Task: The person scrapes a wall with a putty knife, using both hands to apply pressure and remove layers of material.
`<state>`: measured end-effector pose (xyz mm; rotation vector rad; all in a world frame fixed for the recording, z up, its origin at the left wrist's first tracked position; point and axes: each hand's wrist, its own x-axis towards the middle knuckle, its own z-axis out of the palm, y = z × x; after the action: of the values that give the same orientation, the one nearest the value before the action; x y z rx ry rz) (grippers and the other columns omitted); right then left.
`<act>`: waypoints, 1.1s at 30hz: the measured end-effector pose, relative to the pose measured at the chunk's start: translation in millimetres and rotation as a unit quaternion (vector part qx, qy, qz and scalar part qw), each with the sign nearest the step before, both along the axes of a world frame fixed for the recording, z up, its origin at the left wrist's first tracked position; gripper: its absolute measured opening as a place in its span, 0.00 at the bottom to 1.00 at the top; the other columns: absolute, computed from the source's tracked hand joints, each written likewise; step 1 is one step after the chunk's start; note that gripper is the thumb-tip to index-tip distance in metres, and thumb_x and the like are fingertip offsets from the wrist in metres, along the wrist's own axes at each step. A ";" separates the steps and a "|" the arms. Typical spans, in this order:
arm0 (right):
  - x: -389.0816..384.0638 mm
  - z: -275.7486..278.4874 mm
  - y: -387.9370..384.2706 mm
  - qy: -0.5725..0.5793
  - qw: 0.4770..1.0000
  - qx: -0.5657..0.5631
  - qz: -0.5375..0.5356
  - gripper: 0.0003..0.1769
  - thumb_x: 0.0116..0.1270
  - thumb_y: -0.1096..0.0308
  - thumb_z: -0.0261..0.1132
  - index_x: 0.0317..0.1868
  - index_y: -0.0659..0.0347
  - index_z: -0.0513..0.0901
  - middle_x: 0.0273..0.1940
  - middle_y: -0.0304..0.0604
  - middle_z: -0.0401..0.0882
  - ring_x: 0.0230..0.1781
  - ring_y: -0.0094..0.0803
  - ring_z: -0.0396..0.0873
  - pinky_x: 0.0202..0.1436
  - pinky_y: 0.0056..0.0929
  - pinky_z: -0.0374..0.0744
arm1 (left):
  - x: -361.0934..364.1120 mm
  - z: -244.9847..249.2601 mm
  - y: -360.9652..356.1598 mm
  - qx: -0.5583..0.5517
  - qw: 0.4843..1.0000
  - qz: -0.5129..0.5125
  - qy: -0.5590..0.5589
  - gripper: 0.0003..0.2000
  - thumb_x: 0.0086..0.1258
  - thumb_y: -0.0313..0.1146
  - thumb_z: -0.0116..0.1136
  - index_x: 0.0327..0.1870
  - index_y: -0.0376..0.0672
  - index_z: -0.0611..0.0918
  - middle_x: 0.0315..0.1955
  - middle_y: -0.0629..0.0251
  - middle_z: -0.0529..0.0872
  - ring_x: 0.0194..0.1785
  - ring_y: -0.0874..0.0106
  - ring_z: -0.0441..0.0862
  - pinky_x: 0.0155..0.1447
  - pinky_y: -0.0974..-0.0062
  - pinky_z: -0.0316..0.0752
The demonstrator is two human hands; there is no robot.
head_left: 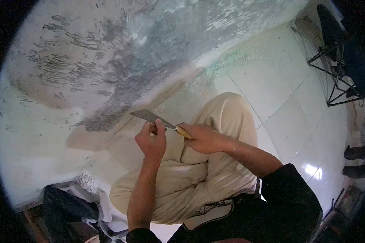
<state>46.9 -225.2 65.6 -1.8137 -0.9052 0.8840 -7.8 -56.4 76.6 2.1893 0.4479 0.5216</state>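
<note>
My right hand [202, 137] is wrapped around the yellowish handle of a putty knife [147, 116]. Its grey metal blade flares out to the left, toward the wall. At the blade's lower edge, the thumb and fingers of my left hand [151, 139] are pinched together on the metal; part of those fingers is hidden. Both hands are above my crossed legs in beige trousers [182, 178]. Beyond the blade, the wall [121, 73] has a rough grey scraped area and many short dark gouges.
Pale debris [227, 60] lies along the foot of the wall on the white tiled floor [280, 109]. A dark metal-framed stand [338, 77] is at the upper right. Someone's dark-clad leg [67, 202] and a heap of white flakes [87, 181] are at lower left.
</note>
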 end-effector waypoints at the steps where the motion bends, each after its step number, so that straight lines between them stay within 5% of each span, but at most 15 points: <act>1: -6.3 4.4 1.6 -0.023 0.998 0.000 -0.053 0.29 0.65 0.70 0.57 0.66 0.64 0.61 0.39 0.59 0.78 0.38 0.49 0.79 0.44 0.43 0.75 | 0.5 8.5 -1.7 0.054 0.998 -0.020 -0.026 0.10 0.65 0.28 0.58 0.24 0.34 0.77 0.18 0.58 0.83 0.22 0.73 0.82 0.28 0.77 0.74; 2: -9.5 11.2 1.9 -0.048 0.993 -0.001 -0.106 0.30 0.67 0.68 0.57 0.67 0.63 0.59 0.36 0.54 0.78 0.36 0.39 0.80 0.42 0.37 0.75 | 1.8 16.8 -3.4 0.107 0.992 -0.040 -0.053 0.07 0.65 0.27 0.58 0.27 0.34 0.78 0.20 0.59 0.84 0.23 0.73 0.83 0.29 0.78 0.75; 6: -0.8 52.9 -1.2 0.010 0.978 0.098 -0.183 0.29 0.70 0.65 0.57 0.68 0.64 0.58 0.32 0.45 0.75 0.32 0.32 0.75 0.40 0.32 0.74 | 8.8 45.1 -12.0 0.060 0.986 -0.087 -0.132 0.05 0.66 0.27 0.57 0.36 0.35 0.78 0.24 0.59 0.85 0.25 0.73 0.83 0.31 0.78 0.75; 9: 5.8 47.8 0.4 -0.140 0.904 0.249 -0.318 0.28 0.72 0.64 0.54 0.68 0.63 0.59 0.25 0.43 0.70 0.25 0.30 0.73 0.33 0.32 0.73 | 8.2 50.2 -14.1 -0.036 0.988 -0.119 -0.092 0.09 0.70 0.30 0.53 0.45 0.34 0.77 0.30 0.58 0.86 0.30 0.73 0.84 0.39 0.77 0.76; 12: 19.9 52.1 4.0 -0.016 0.869 0.337 -0.362 0.28 0.73 0.65 0.53 0.70 0.63 0.58 0.24 0.34 0.65 0.22 0.18 0.64 0.26 0.22 0.68 | 12.7 27.7 1.0 -0.020 0.989 -0.140 -0.035 0.11 0.69 0.30 0.53 0.49 0.35 0.76 0.32 0.56 0.86 0.33 0.70 0.84 0.40 0.75 0.76; 14: 28.7 62.4 9.1 0.114 0.853 0.368 -0.353 0.28 0.73 0.66 0.53 0.71 0.62 0.57 0.24 0.29 0.66 0.19 0.15 0.62 0.21 0.17 0.64 | 12.9 8.1 17.9 0.006 0.974 -0.192 0.116 0.19 0.68 0.31 0.55 0.59 0.38 0.71 0.38 0.54 0.85 0.40 0.66 0.84 0.42 0.73 0.77; 20: 31.6 50.1 17.9 0.158 0.838 0.394 -0.342 0.29 0.73 0.64 0.54 0.71 0.59 0.56 0.22 0.29 0.64 0.16 0.14 0.61 0.17 0.16 0.62 | 10.3 -36.3 37.3 0.074 0.955 -0.174 0.230 0.35 0.67 0.36 0.57 0.71 0.43 0.52 0.53 0.46 0.76 0.57 0.53 0.75 0.60 0.60 0.69; 25: 26.9 54.4 13.8 0.189 0.824 0.397 -0.359 0.29 0.73 0.64 0.54 0.70 0.60 0.57 0.19 0.31 0.64 0.14 0.15 0.60 0.16 0.18 0.63 | 17.4 -40.3 40.6 0.065 0.902 -0.217 0.368 0.31 0.69 0.41 0.53 0.70 0.44 0.58 0.57 0.46 0.74 0.61 0.53 0.71 0.63 0.59 0.67; 28: 26.7 41.6 11.8 0.062 0.778 0.494 -0.385 0.28 0.73 0.65 0.54 0.69 0.62 0.56 0.19 0.32 0.64 0.13 0.16 0.61 0.14 0.19 0.63 | 13.9 -68.1 52.9 0.075 0.882 -0.266 0.382 0.28 0.69 0.44 0.51 0.68 0.45 0.62 0.59 0.47 0.73 0.63 0.52 0.69 0.64 0.58 0.66; 30: 34.2 41.1 9.9 0.051 0.790 0.472 -0.387 0.14 0.74 0.64 0.51 0.54 0.61 0.62 0.23 0.37 0.64 0.12 0.18 0.60 0.12 0.20 0.63 | 8.7 -79.5 56.6 0.089 0.876 -0.287 0.377 0.27 0.70 0.44 0.50 0.67 0.45 0.64 0.60 0.47 0.72 0.64 0.52 0.69 0.64 0.58 0.66; 33: 41.3 49.1 11.3 0.155 0.798 0.414 -0.410 0.23 0.74 0.67 0.51 0.66 0.59 0.58 0.22 0.35 0.65 0.12 0.18 0.61 0.13 0.19 0.63 | 9.0 -76.6 55.3 0.110 0.871 -0.281 0.388 0.26 0.70 0.45 0.49 0.66 0.44 0.65 0.59 0.48 0.73 0.63 0.52 0.69 0.64 0.59 0.66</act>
<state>88.2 -214.0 114.7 -1.0349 -0.1464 0.1323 1.2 -1.1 0.0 2.5378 0.1295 -0.6890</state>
